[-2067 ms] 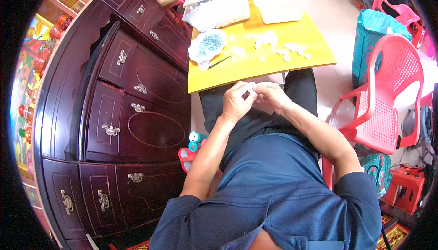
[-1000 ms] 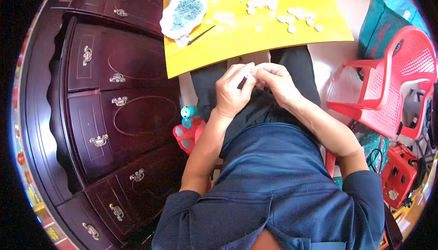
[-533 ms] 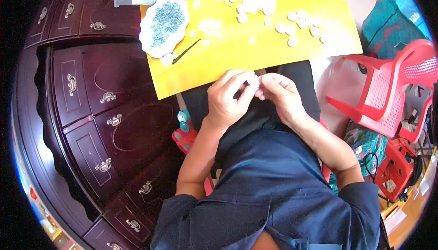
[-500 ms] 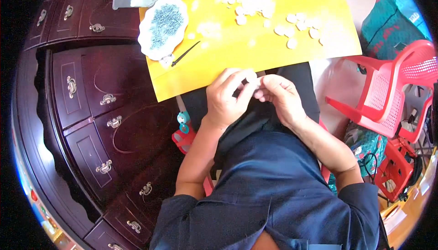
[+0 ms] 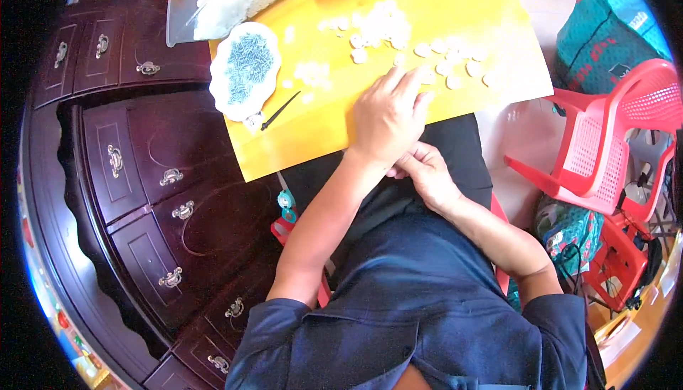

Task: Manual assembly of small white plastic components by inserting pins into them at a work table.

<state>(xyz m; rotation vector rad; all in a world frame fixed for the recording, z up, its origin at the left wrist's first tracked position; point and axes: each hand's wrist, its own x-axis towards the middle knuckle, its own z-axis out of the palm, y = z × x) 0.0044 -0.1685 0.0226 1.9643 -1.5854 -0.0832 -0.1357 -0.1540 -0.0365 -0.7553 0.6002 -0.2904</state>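
And there goes the left hand (image 5: 389,118), off the right and over the flat yellow tabletop (image 5: 284,141), fingers loosely extended beside small round white discs (image 5: 444,68) (its grip? can't tell)! The right hand (image 5: 431,178) stays low, half-curled, contents hidden; two-handed fingering looks paused.
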